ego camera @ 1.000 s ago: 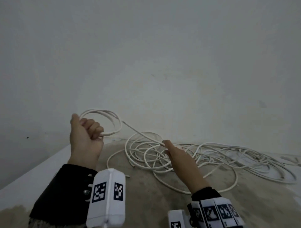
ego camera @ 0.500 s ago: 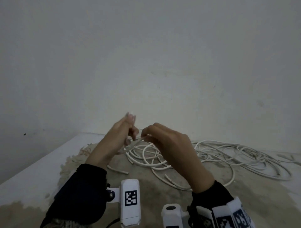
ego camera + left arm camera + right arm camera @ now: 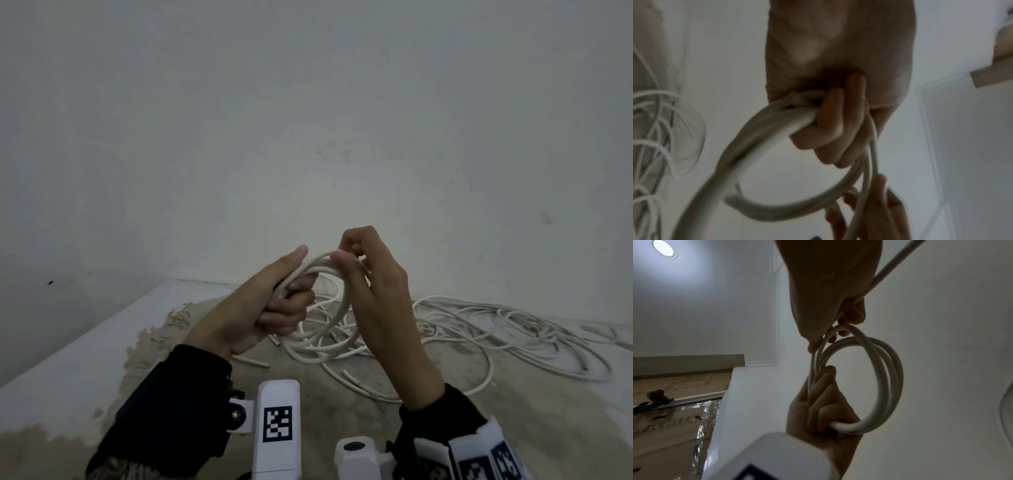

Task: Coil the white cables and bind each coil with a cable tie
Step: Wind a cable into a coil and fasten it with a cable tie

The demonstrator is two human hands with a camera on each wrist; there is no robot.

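Observation:
A small coil of white cable (image 3: 346, 298) of about three turns hangs in the air in front of me. My left hand (image 3: 287, 305) grips the coil's left side, its fingers (image 3: 830, 123) curled round the bundled turns (image 3: 777, 209). At the top of the coil my right hand (image 3: 352, 257) pinches one strand against it (image 3: 819, 344). From that hand the cable's free length (image 3: 894, 261) runs off. In the right wrist view the coil (image 3: 890, 378) shows as a clean ring above the left hand (image 3: 822, 402). No cable tie is in view.
A loose tangle of white cable (image 3: 486, 325) lies on the stained surface (image 3: 342, 411) below and to the right of my hands. Short cut pieces (image 3: 250, 360) lie near my left wrist. A plain wall (image 3: 308, 137) stands close behind, with a pale ledge (image 3: 102, 335) on the left.
A second ago my hands were apart, the left holding the coil up, the right on the cable by the tangle. Now the right hand has brought its strand to the coil's top.

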